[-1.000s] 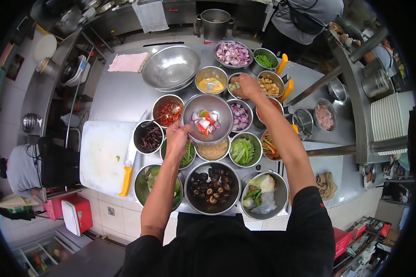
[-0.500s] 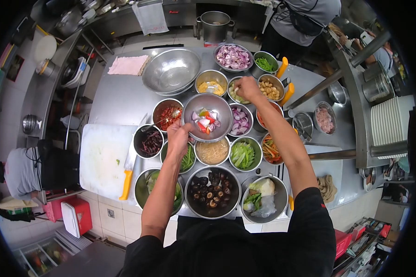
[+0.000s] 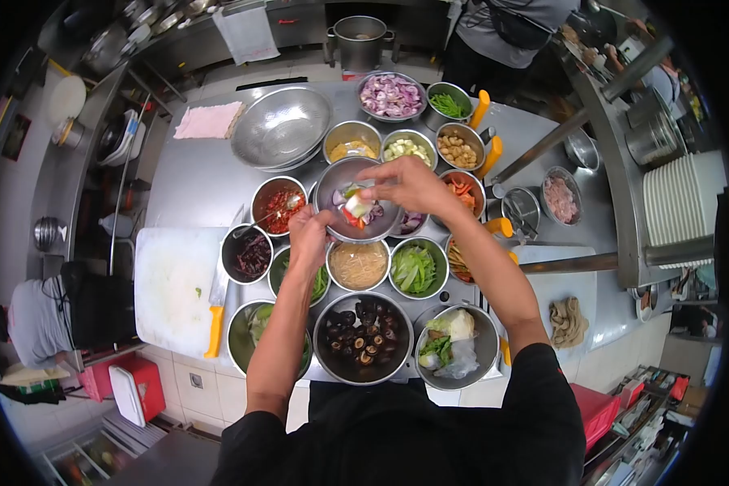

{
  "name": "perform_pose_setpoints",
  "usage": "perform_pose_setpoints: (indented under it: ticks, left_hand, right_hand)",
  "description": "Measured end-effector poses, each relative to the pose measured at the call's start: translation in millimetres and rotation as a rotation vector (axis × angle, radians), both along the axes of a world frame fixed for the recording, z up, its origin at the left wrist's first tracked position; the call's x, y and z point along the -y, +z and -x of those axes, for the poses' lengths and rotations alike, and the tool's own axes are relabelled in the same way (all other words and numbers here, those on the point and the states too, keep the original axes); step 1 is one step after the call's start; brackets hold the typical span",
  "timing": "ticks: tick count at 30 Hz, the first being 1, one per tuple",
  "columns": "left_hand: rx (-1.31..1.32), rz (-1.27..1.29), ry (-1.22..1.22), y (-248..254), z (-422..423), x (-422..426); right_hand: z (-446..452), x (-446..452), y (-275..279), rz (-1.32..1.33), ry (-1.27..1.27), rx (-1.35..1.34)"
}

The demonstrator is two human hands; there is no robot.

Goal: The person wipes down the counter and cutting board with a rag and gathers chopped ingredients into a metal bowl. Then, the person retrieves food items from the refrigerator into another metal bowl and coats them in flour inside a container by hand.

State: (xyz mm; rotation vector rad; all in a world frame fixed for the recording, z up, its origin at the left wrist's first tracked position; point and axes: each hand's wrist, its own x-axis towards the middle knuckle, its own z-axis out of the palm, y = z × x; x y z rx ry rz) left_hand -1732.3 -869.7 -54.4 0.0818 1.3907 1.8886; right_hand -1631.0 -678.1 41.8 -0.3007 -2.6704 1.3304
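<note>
My left hand [image 3: 308,231] grips the edge of a steel bowl [image 3: 329,185], lifted above the other containers. Chopped red onion and red and green pepper pieces [image 3: 355,217] lie in it. Over this bowl my right hand [image 3: 411,186] points its fingers inward, closed around pale vegetable pieces [image 3: 356,202], slightly blurred. Behind it stands a bowl of diced pale green vegetable [image 3: 407,149]. A pot of chopped red chilli [image 3: 280,204] is beside my left hand, and bean sprouts [image 3: 358,266] are below the held bowl.
Large bowls of mushrooms [image 3: 364,336] and mixed greens [image 3: 458,348] stand nearest me. A yellow-handled knife [image 3: 215,324] lies by the white cutting board [image 3: 170,283]. A metal colander [image 3: 279,125] sits behind. A person [image 3: 502,40] stands across the table, another [image 3: 44,316] at left.
My right hand has moved from the bowl of diced pale green vegetable to over the held bowl, bringing pale pieces. My left hand keeps its grip. The whole view has shifted slightly.
</note>
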Motion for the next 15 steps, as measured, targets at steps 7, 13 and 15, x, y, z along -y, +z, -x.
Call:
perform_pose_setpoints:
  ticks: [7, 13, 15]
  left_hand:
    - [-0.023, -0.024, 0.004, -6, -3, 5]
    - [-0.033, 0.048, 0.03, 14, -14, 3]
    - [-0.006, 0.011, 0.009, 1, -12, 2]
  right_hand:
    - [-15, -120, -43, -0.396, -0.446, 0.184]
    - [-16, -171, -96, -0.566, -0.393, 0.491]
    - [-16, -176, -101, -0.542, -0.407, 0.478]
